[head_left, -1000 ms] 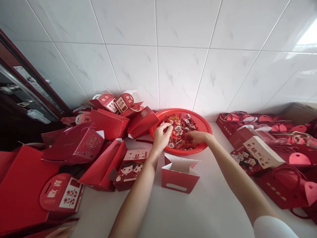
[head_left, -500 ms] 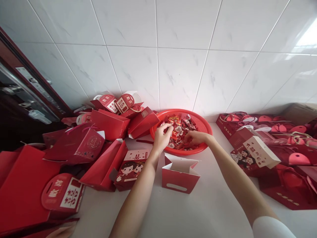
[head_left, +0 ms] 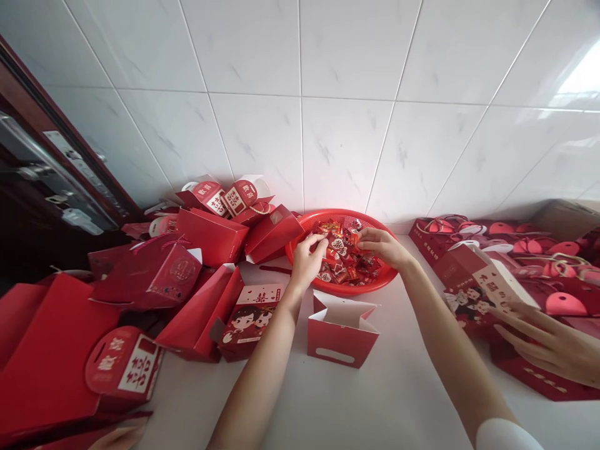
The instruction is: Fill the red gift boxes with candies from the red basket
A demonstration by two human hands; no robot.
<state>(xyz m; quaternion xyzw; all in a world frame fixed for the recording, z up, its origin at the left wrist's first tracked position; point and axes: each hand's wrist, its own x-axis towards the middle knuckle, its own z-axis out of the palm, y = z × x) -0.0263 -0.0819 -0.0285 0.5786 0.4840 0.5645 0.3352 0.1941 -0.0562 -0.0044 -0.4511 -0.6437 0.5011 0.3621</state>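
wrapped sweets (head_left: pixel 338 247) in a red basket (head_left: pixel 342 214), seen past the wearer's forearms. nearest, at lower left, part of a co-worker's hand (head_left: pixel 122 435) shows at the edge of the view. on the white counter (head_left: pixel 356 406) an open box (head_left: pixel 344 344) stands upright between the forearms, just in front of the basket. at right, another co-worker's hand (head_left: pixel 548 340), fingers spread, is at a printed box (head_left: pixel 469 300); contact cannot be told. over the basket, the left hand (head_left: pixel 307 259) has thumb and forefinger drawn together at the heap's left side; the right hand (head_left: pixel 382 245) has its fingers bent at the right side. whether either grips a sweet cannot be told. a loosely pinched sweet could, in likelihood, drop between basket and box; a forearm drawn back low could topple the box, which looks light; a wrist bearing on the rim could tilt the basket. farther off, red boxes (head_left: pixel 213 234) pile against the tiled wall (head_left: pixel 347 150).
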